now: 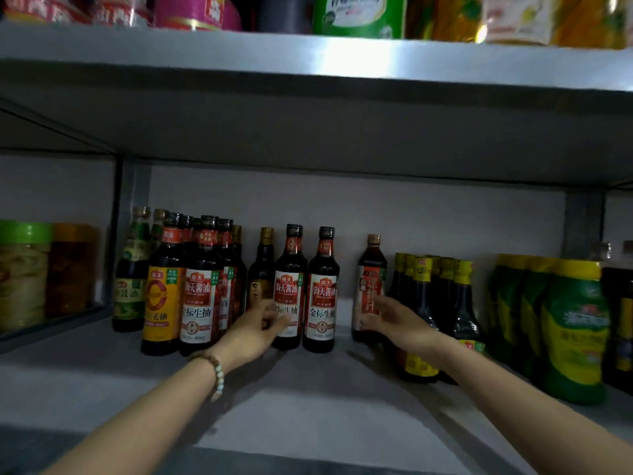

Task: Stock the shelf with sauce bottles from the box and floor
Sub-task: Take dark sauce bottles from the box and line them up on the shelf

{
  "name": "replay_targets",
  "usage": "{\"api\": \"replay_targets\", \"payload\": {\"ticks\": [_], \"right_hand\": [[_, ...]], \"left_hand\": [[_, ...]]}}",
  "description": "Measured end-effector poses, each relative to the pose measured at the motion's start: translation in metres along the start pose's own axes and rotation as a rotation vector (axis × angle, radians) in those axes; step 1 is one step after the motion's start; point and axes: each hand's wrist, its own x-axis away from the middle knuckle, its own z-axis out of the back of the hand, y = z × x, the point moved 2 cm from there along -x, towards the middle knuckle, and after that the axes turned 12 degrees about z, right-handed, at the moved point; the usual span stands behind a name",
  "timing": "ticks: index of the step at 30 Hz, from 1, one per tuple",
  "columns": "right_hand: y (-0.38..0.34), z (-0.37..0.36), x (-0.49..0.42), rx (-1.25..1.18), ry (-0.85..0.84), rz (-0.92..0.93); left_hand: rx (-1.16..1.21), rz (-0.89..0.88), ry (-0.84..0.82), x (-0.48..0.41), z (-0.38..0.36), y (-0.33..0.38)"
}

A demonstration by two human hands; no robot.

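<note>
- My left hand lay low against a soy sauce bottle, fingers bent toward its lower label. Blur kept me from telling whether they pinched it or only touched it.
- My right hand was spread, its fairly straight fingers against the lower front of the red-labelled bottle. I saw no closed grip.
- Both bottles stood upright, long axes vertical, toward the back of the shelf, just ahead of my hands.
- A twin bottle stood just beside the soy sauce bottle, then a gap of shelf before the red-labelled bottle.
- I judged the next move turned on that gap. My right hand was nearer it, and the red-labelled bottle would slide leftward, kept upright.
</note>
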Motion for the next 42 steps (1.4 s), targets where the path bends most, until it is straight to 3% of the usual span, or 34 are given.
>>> {"api": "replay_targets", "payload": {"ticks": [12,24,32,42], "right_hand": [[-0.036,0.108,0.167,0.309,-0.160,0.156],[0.057,0.189,0.380,0.426,-0.314,0.214],[0.183,0.159,0.502,0.313,-0.457,-0.014],[0.354,0.040,0.660,0.187,-0.573,-0.432]], "left_hand": [[-0.337,-0.200,0.105,0.169,-0.049,0.095],[-0.375,-0.319,0.080,0.347,-0.247,0.135],[-0.465,-0.202,-0.260,0.398,-0.388,0.056],[-0.526,0.054,-0.596,0.455,-0.545,-0.134]]}}
